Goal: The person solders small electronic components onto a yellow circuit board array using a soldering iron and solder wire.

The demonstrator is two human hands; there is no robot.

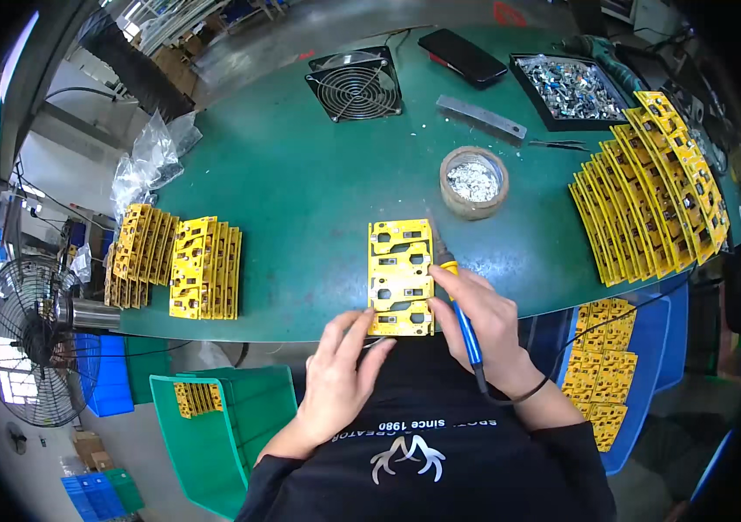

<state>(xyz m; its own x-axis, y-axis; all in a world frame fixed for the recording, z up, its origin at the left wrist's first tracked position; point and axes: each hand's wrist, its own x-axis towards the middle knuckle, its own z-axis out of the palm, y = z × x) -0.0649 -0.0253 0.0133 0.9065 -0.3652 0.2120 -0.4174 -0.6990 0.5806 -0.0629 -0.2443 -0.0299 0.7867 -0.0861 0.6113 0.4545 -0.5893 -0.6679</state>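
Observation:
A yellow circuit board panel (400, 280) with several cut-outs lies at the near edge of the green table, in front of my body. My left hand (336, 374) is closed at its lower left corner, index finger at the side edge and thumb by the bottom edge. In my right hand (488, 326) is a soldering iron (466, 331) with a blue and yellow handle, its tip end pointing up and away along the panel's right edge. The fingertips of that hand come close to the same edge. Exactly where the tip touches, I cannot tell.
Upright rows of yellow panels stand left (205, 268) and right (649, 191). Beyond the panel are a round pot (473, 183) with silvery bits, a fan (355, 84), a metal bar (480, 119), tweezers (559, 144), and a parts tray (569, 89). Bins, green (214, 444) and blue (640, 391), sit below.

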